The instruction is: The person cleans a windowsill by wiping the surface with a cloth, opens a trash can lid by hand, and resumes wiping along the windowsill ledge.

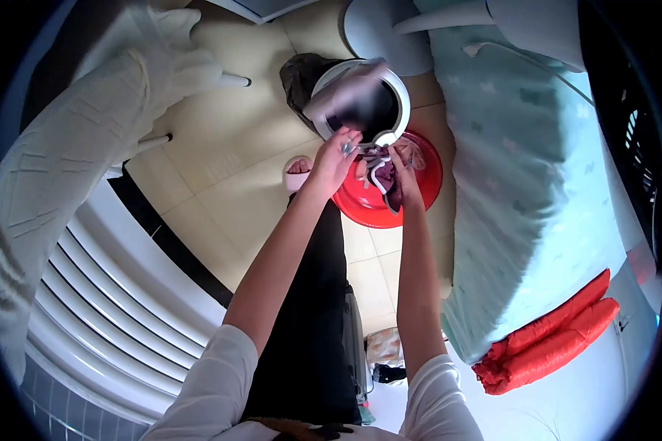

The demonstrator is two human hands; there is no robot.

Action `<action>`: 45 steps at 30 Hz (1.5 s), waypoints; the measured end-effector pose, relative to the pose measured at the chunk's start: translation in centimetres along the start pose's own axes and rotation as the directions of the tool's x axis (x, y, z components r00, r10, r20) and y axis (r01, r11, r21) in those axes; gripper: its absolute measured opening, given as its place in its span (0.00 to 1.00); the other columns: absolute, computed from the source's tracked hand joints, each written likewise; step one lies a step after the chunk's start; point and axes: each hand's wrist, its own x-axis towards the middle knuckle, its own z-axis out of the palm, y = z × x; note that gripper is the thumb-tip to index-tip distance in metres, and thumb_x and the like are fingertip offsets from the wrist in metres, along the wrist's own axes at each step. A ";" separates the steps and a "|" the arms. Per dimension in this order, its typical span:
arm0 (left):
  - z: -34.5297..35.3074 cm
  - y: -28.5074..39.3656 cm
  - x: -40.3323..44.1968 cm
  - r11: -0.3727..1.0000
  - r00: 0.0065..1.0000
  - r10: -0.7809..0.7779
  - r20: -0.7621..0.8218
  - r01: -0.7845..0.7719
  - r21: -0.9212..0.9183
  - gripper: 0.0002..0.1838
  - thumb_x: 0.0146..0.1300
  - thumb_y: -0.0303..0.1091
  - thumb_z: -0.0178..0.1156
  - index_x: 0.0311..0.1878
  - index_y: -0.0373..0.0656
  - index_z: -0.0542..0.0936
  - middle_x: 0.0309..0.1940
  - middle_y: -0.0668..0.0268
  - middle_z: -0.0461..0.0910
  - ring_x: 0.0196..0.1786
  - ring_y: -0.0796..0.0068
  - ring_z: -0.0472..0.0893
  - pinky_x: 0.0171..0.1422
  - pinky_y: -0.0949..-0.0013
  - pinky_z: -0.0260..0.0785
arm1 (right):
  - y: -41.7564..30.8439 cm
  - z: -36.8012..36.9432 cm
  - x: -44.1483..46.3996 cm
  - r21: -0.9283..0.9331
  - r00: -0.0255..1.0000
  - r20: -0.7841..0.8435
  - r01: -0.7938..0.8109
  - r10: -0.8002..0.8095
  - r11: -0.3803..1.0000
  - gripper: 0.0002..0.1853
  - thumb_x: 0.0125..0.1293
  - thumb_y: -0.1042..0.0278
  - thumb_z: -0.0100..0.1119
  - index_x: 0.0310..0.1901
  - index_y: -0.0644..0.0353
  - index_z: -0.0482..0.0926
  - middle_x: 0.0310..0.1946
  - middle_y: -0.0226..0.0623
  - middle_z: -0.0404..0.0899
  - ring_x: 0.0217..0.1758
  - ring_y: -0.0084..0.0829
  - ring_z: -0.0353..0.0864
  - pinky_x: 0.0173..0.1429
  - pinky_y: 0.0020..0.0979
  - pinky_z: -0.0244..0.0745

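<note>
My left hand is at the near rim of a round white bin with a dark opening. Its fingers are curled, and a small pale bluish bit shows at them, too small to name. A blurred pale pinkish flat shape lies across part of the opening; whether it is a lid or a loose thing I cannot tell. My right hand is closed around a dark purple cloth with white trim, above a red basin. Pinkish cloth shows in the basin beside that hand.
A dark bag sits against the bin's left side. To the right is a bed with a pale green cover and a red padded bundle. A cream fabric cover and white slats are left. A slippered foot stands near the basin.
</note>
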 end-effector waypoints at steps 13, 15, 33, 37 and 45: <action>-0.8 0.8 -1.7 0.981 0.992 0.107 -0.060 -0.115 -0.157 0.37 0.54 0.15 0.43 0.69 0.45 0.50 0.65 0.53 0.59 0.68 0.61 0.60 0.72 0.58 0.48 | -11.1 13.3 -9.6 -0.817 0.627 0.520 0.563 -0.580 -0.124 0.45 0.47 0.68 0.63 0.68 0.43 0.54 0.38 0.44 0.74 0.40 0.39 0.77 0.47 0.41 0.69; -2.2 0.8 -1.9 0.989 0.989 0.139 -0.043 -0.141 -0.040 0.36 0.50 0.10 0.41 0.66 0.39 0.54 0.62 0.49 0.61 0.63 0.57 0.66 0.68 0.63 0.59 | -11.7 16.3 -9.2 -0.765 0.572 0.636 0.556 -0.517 -0.325 0.43 0.48 0.65 0.61 0.68 0.41 0.54 0.36 0.44 0.76 0.37 0.39 0.78 0.48 0.40 0.68; -5.3 -1.2 -8.2 0.991 0.987 -0.025 -0.161 0.003 -0.133 0.23 0.61 0.27 0.44 0.62 0.36 0.63 0.54 0.58 0.72 0.55 0.68 0.74 0.63 0.66 0.65 | -2.3 10.0 -3.2 -0.932 0.978 0.035 -0.042 -0.204 -0.360 0.41 0.51 0.55 0.56 0.69 0.39 0.52 0.55 0.54 0.71 0.62 0.51 0.66 0.64 0.51 0.56; -6.4 -2.1 -8.5 0.980 0.990 -0.048 -0.131 0.022 -0.197 0.22 0.60 0.26 0.48 0.59 0.38 0.65 0.52 0.58 0.73 0.56 0.67 0.72 0.65 0.65 0.64 | -3.4 10.3 -1.9 -0.868 0.995 -0.028 -0.072 -0.097 -0.492 0.38 0.55 0.53 0.51 0.69 0.39 0.52 0.54 0.48 0.73 0.61 0.52 0.67 0.63 0.46 0.61; -8.3 -3.8 -12.8 0.970 0.982 0.016 -0.191 -0.061 -0.235 0.15 0.57 0.36 0.58 0.47 0.44 0.72 0.40 0.67 0.76 0.48 0.69 0.77 0.59 0.61 0.68 | -2.2 3.6 2.6 -0.820 0.836 0.543 0.549 0.080 -0.162 0.14 0.49 0.58 0.60 0.34 0.58 0.82 0.35 0.43 0.82 0.39 0.35 0.82 0.45 0.32 0.76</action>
